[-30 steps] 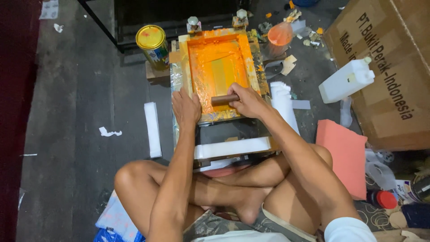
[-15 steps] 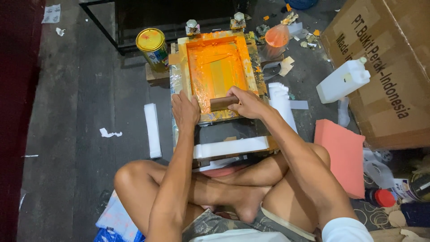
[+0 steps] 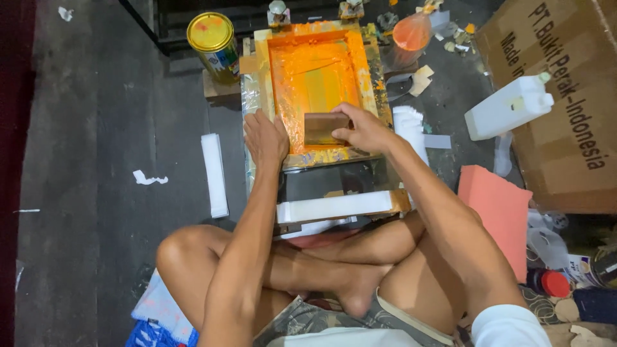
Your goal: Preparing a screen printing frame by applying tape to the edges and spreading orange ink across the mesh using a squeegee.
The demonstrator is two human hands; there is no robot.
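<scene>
Squeegee [image 3: 323, 128] now drawn down to near edge of orange-inked screen frame [image 3: 371, 71], right hand [image 3: 365, 130] fingers clamped on it, left hand [image 3: 265, 137] flat on frame corner, fingers spread.

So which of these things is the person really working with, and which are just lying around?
In use:
- right hand holding the wooden scraper
- left hand pressing on the orange-stained frame

Lying about:
- yellow-lidded tin
- white jug
- cardboard box
- pink foam pad
- white strip on the floor
</scene>
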